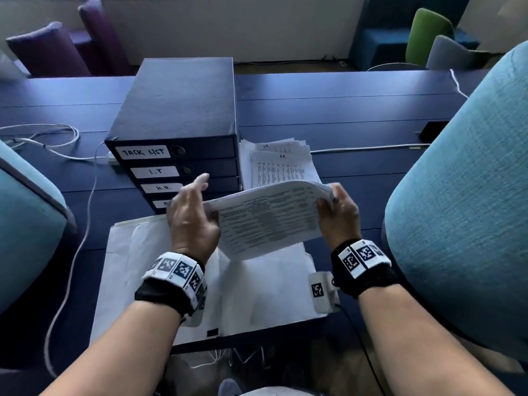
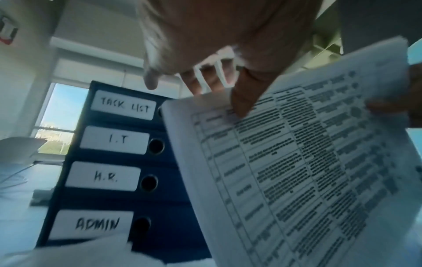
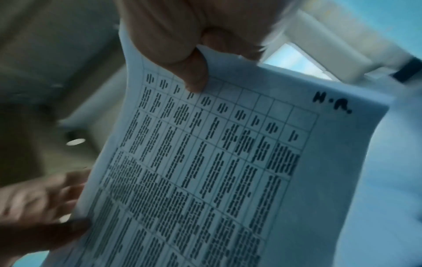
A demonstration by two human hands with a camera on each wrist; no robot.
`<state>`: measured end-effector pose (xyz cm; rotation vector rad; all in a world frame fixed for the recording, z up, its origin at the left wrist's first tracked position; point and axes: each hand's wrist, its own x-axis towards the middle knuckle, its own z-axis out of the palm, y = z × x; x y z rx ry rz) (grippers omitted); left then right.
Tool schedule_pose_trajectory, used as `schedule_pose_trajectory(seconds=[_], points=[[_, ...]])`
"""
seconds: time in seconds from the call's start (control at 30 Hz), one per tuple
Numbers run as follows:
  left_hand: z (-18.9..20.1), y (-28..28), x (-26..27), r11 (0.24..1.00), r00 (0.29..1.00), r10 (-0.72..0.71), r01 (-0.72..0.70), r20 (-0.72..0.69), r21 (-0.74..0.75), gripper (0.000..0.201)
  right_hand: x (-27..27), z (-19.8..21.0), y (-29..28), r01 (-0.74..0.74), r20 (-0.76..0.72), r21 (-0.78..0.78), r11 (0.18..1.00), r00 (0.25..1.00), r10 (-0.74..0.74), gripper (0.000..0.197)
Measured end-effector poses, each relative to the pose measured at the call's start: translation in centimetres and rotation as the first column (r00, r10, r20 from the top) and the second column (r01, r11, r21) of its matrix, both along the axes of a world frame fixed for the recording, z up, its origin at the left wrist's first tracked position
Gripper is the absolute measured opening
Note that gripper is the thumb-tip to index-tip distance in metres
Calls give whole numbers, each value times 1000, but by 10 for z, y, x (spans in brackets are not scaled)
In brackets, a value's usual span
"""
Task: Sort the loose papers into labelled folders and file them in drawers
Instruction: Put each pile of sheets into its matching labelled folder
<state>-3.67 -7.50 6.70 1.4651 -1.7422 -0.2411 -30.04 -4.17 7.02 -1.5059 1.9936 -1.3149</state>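
White printed sheets [image 1: 268, 218], a thin bundle, are held up over the dark blue desk [image 1: 343, 110] by both hands.

The left hand [image 1: 194, 221] pinches the bundle's left edge with its thumb on the printed face, its forefinger raised free; the right hand [image 1: 338, 210] pinches the right edge between thumb and curled fingers. The bundle hangs above an open white folder [image 1: 257, 295], just before the drawer box [image 1: 177, 124] labelled TASK LIST, I.T, H.R., ADMIN. Another paper stack [image 1: 281, 164] lies beside the box.

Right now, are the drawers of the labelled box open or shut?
Shut: the four drawer fronts of the drawer box sit flush, none pulled out. The H.R. drawer is still closed.
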Motion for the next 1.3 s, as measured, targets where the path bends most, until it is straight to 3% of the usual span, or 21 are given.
schedule_pose_trajectory(seconds=[0.03, 0.1, 0.2, 0.3, 0.43, 0.57, 0.63, 0.73, 0.8, 0.9, 1.0, 1.07, 1.17, 1.3], points=[[5, -1, -3, 1000, 992, -25, 23, 120, 20, 60, 1, 11, -3, -43, -82, -93, 995, 996, 36, 7], [13, -1, -11, 989, 972, -124, 106, 200, 101, 45, 9, 36, -7, -140, -239, -276, 951, 968, 74, 19], [16, 0, -14, 968, 973, -229, 224, 33, 114, 25, 14, 58, -13, -201, -353, -424, 883, 935, 44, 28], [17, 6, -10, 974, 976, -185, 198, -114, 112, 27, 16, 63, -14, -162, -338, -486, 859, 941, -13, 19], [8, 18, 1, 937, 915, -84, 207, -396, 282, 29, 8, 43, -17, -69, -324, -382, 922, 944, -64, 45], [-20, 27, 6, 859, 762, 182, 184, -621, 477, 34, 13, 4, -16, -94, -358, -219, 971, 934, 10, 73], [-33, 33, 7, 838, 697, 275, 165, -663, 521, 27, 21, -21, -12, -128, -218, -54, 990, 969, 113, 85], [-57, 41, 11, 782, 697, 366, 129, -617, 610, 17, 28, -58, 1, -264, 213, 208, 942, 952, 220, 86], [-75, 44, 17, 708, 745, 404, 113, -531, 697, 18, 33, -77, 11, -350, 406, 303, 886, 889, 212, 58], [-92, 51, 21, 593, 891, 293, 115, -346, 797, 32, 36, -96, 25, -294, 340, 453, 842, 930, 142, 22], [-102, 61, 20, 452, 892, 246, 240, -379, 859, 78, 33, -110, 32, -221, 214, 539, 813, 969, 122, 18], [-105, 67, 16, 403, 911, 198, 261, -361, 877, 96, 30, -115, 33, -207, 192, 570, 795, 975, 116, 17], [-108, 75, 11, 432, 978, 53, 160, -202, 887, 97, 27, -121, 34, -191, 164, 609, 770, 980, 113, 18], [-114, 82, 8, 515, 998, -70, 42, -7, 856, 99, 25, -128, 38, -162, 145, 647, 745, 985, 88, 22]])
